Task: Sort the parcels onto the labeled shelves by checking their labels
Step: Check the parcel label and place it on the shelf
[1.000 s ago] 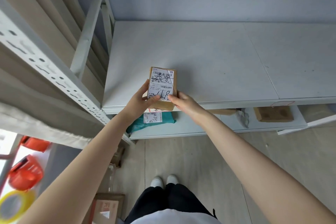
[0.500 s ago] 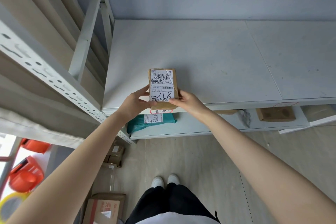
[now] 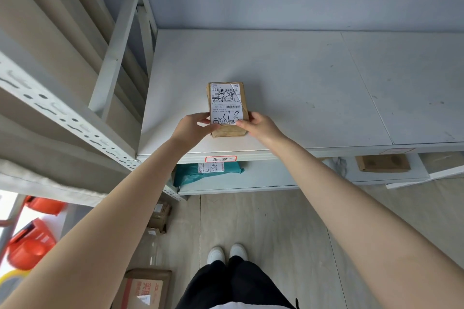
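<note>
A small brown cardboard parcel with a white shipping label and handwritten black marks lies flat on the grey upper shelf, near its front edge. My left hand grips its near left corner. My right hand grips its near right corner, with the thumb on the label. A red-bordered shelf label sticks to the shelf's front lip just below the parcel.
On the lower shelf lie a teal bag parcel and a brown box. Cardboard boxes sit on the floor at the left. Orange baskets stand far left. A perforated shelf upright runs diagonally at left.
Both hands have pushed the parcel forward from the shelf's front edge onto the shelf surface, where it now lies flat. The red-bordered shelf label has come into view.
</note>
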